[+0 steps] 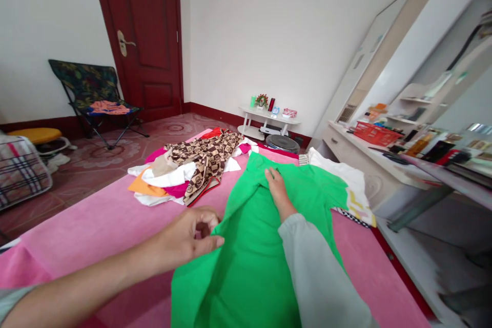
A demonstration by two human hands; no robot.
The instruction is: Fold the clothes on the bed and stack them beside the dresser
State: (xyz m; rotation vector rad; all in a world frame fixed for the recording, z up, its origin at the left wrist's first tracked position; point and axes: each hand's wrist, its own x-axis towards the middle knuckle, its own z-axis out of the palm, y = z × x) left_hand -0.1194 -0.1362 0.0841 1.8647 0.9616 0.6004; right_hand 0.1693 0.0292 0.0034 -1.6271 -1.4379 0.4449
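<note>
A bright green short-sleeved shirt lies spread on a pink bed cover, its left side folded partway over. My left hand pinches the folded edge of the shirt, thumb against fingers. Near the collar, my right hand lies on the green cloth with its fingers stretched out. Under the shirt's right sleeve shows a white garment with a yellow pattern and a checkered edge.
Beyond the left hand lies a pile of clothes, with a brown checkered garment on top. A dressing table with a red basket stands at right. At back are a low white shelf, a folding chair and a door.
</note>
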